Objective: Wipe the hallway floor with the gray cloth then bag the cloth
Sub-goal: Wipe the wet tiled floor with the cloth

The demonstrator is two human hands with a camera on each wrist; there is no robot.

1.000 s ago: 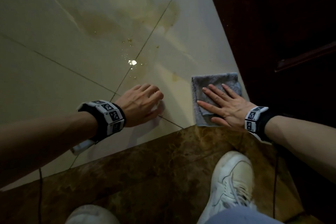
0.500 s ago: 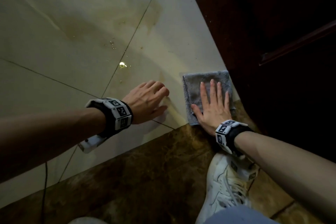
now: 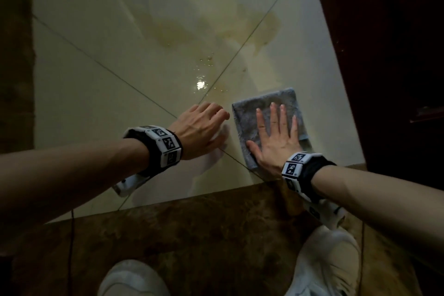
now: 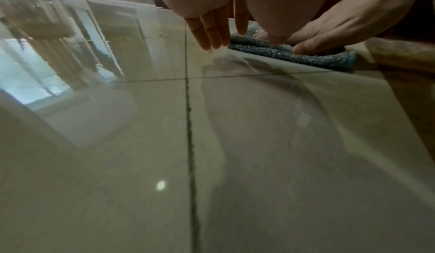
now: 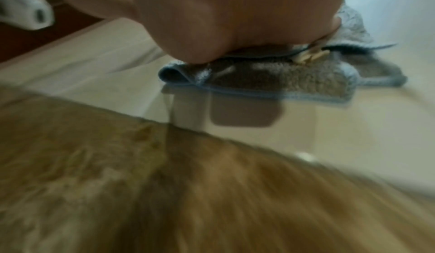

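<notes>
The folded gray cloth [image 3: 247,113] lies flat on the glossy cream tile floor [image 3: 108,60], near the brown border strip. My right hand [image 3: 276,137] presses down on it with straight, spread fingers pointing forward. The right wrist view shows the palm [image 5: 223,15] on the cloth [image 5: 282,78], whose edge is blue. My left hand [image 3: 201,127] rests on the bare tile just left of the cloth, holding nothing. In the left wrist view its fingers [image 4: 212,31] reach down to the floor beside the cloth [image 4: 294,56]. A yellowish stain [image 3: 216,29] and small droplets [image 3: 204,65] spread ahead of the cloth.
A dark wooden door [image 3: 384,55] runs along the right side, close to the cloth. A brown marble strip [image 3: 192,235] crosses the floor under my arms. My white shoes [image 3: 329,267] stand on it. A dark band [image 3: 14,55] borders the tiles at the left.
My right hand has slid the cloth left, away from the door and up beside my left hand, and its fingers have turned from pointing left to forward. My left hand stays on the tile.
</notes>
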